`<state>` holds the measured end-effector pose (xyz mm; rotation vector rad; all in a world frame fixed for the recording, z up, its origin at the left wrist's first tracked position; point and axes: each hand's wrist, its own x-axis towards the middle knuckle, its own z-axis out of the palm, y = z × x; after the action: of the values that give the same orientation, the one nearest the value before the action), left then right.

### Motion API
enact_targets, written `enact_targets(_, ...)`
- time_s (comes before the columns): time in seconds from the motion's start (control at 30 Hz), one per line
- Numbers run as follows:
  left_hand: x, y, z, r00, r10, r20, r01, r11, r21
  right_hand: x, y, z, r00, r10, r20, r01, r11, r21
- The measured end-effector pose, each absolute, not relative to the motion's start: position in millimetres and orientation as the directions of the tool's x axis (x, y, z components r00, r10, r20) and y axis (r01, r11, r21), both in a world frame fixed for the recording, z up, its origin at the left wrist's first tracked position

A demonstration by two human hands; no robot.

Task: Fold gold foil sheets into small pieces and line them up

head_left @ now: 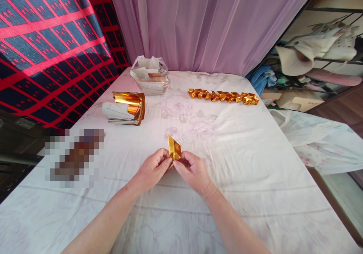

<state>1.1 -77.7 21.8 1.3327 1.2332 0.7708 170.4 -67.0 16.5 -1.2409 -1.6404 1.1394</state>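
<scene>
Between my two hands is a partly folded piece of shiny gold foil paper [174,148], its pointed end facing up and away from me. My left hand [155,169] pinches its lower left edge between thumb and fingers. On the lower right, my right hand [194,170] grips the same piece, thumb in front. Both thumbs almost meet at the bottom of the fold. Fingertips behind the paper are hidden. Further off to the left lies a curved stack of gold foil sheets [126,108] with white backs. A row of folded gold foil pieces [224,96] stretches along the far right.
A clear plastic bag [150,76] holding more paper stands at the table's back left. A pixelated patch [75,157] covers something at left. The table has a pale floral cloth [244,163]. Purple curtains [193,23] hang behind; a shelf and a white plastic bag [323,140] are right.
</scene>
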Motion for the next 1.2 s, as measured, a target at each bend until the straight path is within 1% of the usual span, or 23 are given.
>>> enact_targets(0.1, 2, -78, 19, 0.262, 0.947, -0.186, 0.199, 0.136, 0.971, 169, -67, 14, -0.219, 0.975, 0.03, 0.29, 0.094, -0.952)
enact_targets(0.3, 4, -77, 21, 0.271, 0.948, -0.167, 0.17, 0.124, 0.978, 167, -69, 15, -0.166, 0.986, -0.019, 0.193, 0.013, -0.981)
enact_targets(0.4, 3, -76, 24, 0.28, 0.94, -0.196, 0.201, 0.143, 0.969, 168, -69, 15, -0.106, 0.994, 0.008, 0.166, 0.026, -0.986)
enact_targets(0.53, 1, -78, 26, 0.258, 0.929, -0.266, 0.323, 0.176, 0.93, 179, -61, 14, 0.06, 0.997, 0.041, 0.167, 0.03, -0.985)
enact_targets(0.57, 1, -79, 26, 0.238, 0.932, -0.272, 0.374, 0.171, 0.912, 183, -59, 15, 0.098, 0.994, 0.05, 0.168, 0.033, -0.985)
enact_targets(0.63, 1, -80, 28, 0.191, 0.947, -0.259, 0.484, 0.139, 0.864, 189, -55, 16, 0.095, 0.992, 0.078, 0.195, 0.059, -0.979)
enact_targets(0.7, 2, -82, 31, 0.161, 0.962, -0.222, 0.578, 0.09, 0.811, 192, -55, 17, 0.047, 0.992, 0.115, 0.227, 0.101, -0.969)
enact_targets(0.8, 5, -86, 35, 0.162, 0.975, -0.15, 0.704, -0.008, 0.71, 189, -59, 17, -0.054, 0.986, 0.157, 0.256, 0.166, -0.952)
enact_targets(0.87, 7, -88, 38, 0.185, 0.979, -0.091, 0.801, -0.096, 0.591, 186, -62, 16, -0.095, 0.98, 0.177, 0.259, 0.196, -0.946)
enact_targets(0.93, 8, -91, 39, 0.215, 0.975, -0.046, 0.878, -0.173, 0.447, 183, -64, 16, -0.104, 0.975, 0.196, 0.253, 0.217, -0.943)
enact_targets(1.0, 9, -93, 41, 0.235, 0.972, -0.014, 0.918, -0.217, 0.331, 182, -64, 17, -0.095, 0.974, 0.204, 0.252, 0.222, -0.942)
enact_targets(1.03, 10, -93, 41, 0.238, 0.971, 0.001, 0.928, -0.228, 0.294, 181, -64, 17, -0.089, 0.975, 0.202, 0.257, 0.218, -0.941)
enact_targets(1.1, 9, -93, 42, 0.232, 0.972, 0.033, 0.937, -0.232, 0.262, 181, -64, 19, -0.079, 0.978, 0.191, 0.272, 0.206, -0.94)
enact_targets(1.13, 8, -93, 42, 0.221, 0.974, 0.047, 0.937, -0.225, 0.266, 181, -64, 20, -0.076, 0.98, 0.186, 0.277, 0.2, -0.94)
enact_targets(1.2, 6, -92, 41, 0.183, 0.981, 0.064, 0.929, -0.194, 0.315, 182, -63, 20, -0.067, 0.982, 0.174, 0.276, 0.186, -0.943)
